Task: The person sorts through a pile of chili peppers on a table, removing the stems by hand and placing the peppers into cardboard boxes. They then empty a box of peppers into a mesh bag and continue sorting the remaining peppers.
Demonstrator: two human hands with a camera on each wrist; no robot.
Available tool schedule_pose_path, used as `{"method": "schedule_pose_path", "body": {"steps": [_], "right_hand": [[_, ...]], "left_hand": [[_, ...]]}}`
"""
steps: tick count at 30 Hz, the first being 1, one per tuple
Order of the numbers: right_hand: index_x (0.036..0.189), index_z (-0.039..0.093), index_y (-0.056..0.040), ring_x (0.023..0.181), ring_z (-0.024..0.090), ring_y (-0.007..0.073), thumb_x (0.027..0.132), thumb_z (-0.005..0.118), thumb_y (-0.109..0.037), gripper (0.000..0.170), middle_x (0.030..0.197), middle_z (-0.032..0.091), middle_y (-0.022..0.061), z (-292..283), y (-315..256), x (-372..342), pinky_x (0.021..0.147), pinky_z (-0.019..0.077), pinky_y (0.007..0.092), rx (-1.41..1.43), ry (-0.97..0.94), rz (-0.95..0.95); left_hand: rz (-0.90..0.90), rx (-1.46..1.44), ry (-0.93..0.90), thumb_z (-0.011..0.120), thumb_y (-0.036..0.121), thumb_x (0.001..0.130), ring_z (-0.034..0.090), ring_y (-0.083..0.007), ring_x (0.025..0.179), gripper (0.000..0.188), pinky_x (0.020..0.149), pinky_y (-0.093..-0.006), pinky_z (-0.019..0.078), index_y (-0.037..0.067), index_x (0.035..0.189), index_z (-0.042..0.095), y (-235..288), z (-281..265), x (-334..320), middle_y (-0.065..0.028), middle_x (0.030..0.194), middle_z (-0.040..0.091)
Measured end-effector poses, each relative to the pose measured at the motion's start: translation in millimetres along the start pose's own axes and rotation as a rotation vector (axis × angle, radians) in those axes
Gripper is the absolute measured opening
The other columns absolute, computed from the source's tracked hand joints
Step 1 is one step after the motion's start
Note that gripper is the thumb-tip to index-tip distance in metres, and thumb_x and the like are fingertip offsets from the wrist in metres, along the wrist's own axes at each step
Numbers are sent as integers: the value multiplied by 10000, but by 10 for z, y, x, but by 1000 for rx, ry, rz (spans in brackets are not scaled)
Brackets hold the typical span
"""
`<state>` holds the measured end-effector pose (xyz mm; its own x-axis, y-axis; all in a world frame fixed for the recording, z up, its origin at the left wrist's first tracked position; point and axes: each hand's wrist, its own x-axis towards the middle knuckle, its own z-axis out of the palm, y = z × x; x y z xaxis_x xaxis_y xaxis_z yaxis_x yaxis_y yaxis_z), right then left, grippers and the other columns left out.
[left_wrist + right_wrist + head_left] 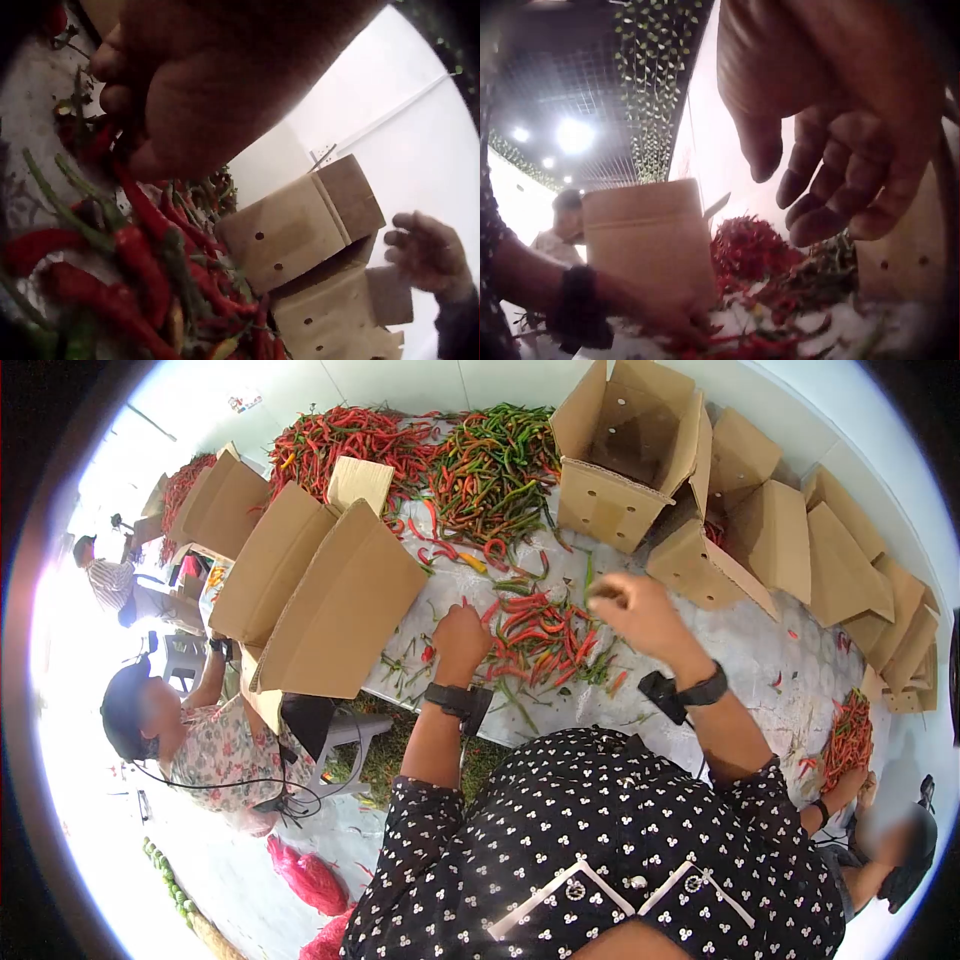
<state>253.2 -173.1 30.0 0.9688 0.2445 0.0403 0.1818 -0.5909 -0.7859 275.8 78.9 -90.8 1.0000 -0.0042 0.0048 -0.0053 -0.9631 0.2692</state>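
Note:
A loose pile of red and green chillies (545, 635) lies on the table in front of the person. The left hand (462, 638) is at the pile's left edge; in the left wrist view its curled fingers (112, 97) pinch a red chilli (142, 202). Raised above the right side of the pile, the right hand (640, 615) has loosely bent fingers with a gap to the thumb, and the right wrist view shows this hand (832, 142) holding nothing.
Larger heaps of red chillies (350, 450) and mixed green chillies (495, 470) lie at the back. Open cardboard boxes stand left (335, 610) and right (610, 510). Other people sit at left (220, 750) and at lower right (890, 850).

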Motion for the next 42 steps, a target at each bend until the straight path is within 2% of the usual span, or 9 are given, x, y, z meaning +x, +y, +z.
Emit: {"method": "schedule_pose_path", "body": {"steps": [5, 10, 15, 20, 30, 33, 35, 38, 42], "right_hand": [[952, 590, 25, 597, 552, 76, 810, 577, -153, 227, 724, 609, 44, 478, 180, -10, 494, 420, 219, 446, -229, 289], [971, 581, 0, 575, 530, 63, 819, 577, -175, 231, 715, 585, 10, 658, 199, 36, 473, 406, 201, 604, -258, 326], [914, 590, 3, 556, 518, 68, 793, 614, -179, 219, 687, 595, 11, 682, 256, 19, 478, 399, 212, 606, -235, 370], [866, 622, 17, 543, 525, 49, 774, 626, -109, 157, 632, 591, 14, 698, 139, -28, 483, 406, 203, 212, -24, 44], [782, 630, -15, 553, 529, 95, 746, 626, -161, 150, 652, 605, 80, 743, -106, -94, 514, 410, 249, 271, 143, -163], [788, 606, 0, 548, 524, 98, 778, 602, -189, 190, 612, 577, 61, 731, 184, -48, 504, 401, 251, 358, 123, 10], [779, 573, -6, 549, 525, 124, 814, 553, -207, 205, 609, 551, 47, 622, 309, -18, 498, 396, 268, 787, 158, 332], [776, 541, -28, 560, 532, 144, 843, 493, -206, 196, 659, 561, 59, 600, 536, -21, 489, 407, 278, 1181, 202, 543], [816, 512, -42, 569, 538, 152, 867, 445, -208, 186, 677, 561, 69, 637, 702, -95, 441, 402, 284, 1191, -67, 580]], "left_hand": [[49, -466, 24, 612, 232, 746, 608, -302, 707, 229, 635, -390, 469, 20, 831, 604, 54, -194, -184, -162, 806, 617], [219, -890, -256, 572, 125, 774, 568, -187, 632, 157, 602, -308, 447, -19, 835, 578, 362, -270, -508, -129, 742, 596], [244, -804, -265, 554, 93, 764, 553, -180, 603, 137, 578, -299, 439, -32, 818, 568, 425, -310, -543, -127, 676, 570], [75, -815, -111, 557, 101, 769, 532, -170, 522, 132, 497, -301, 418, -31, 784, 565, 539, -341, -514, -90, 581, 551], [-181, -987, 13, 593, 159, 768, 539, -114, 517, 210, 480, -261, 419, -43, 820, 592, 193, -143, -194, -64, 617, 591], [-174, -755, 78, 616, 150, 725, 604, -244, 689, 185, 627, -336, 460, -18, 803, 604, -143, -211, -166, -141, 740, 614], [56, -209, 368, 620, 134, 695, 576, -293, 730, 174, 639, -385, 454, 20, 820, 579, -278, -235, -174, -119, 830, 579], [208, -324, 398, 604, 121, 684, 551, -320, 768, 155, 654, -421, 445, 56, 815, 551, -169, -214, -62, -106, 868, 533], [337, -352, 298, 565, 101, 712, 562, -323, 761, 95, 651, -418, 456, 70, 802, 559, 184, -117, 116, -114, 881, 536]]}}
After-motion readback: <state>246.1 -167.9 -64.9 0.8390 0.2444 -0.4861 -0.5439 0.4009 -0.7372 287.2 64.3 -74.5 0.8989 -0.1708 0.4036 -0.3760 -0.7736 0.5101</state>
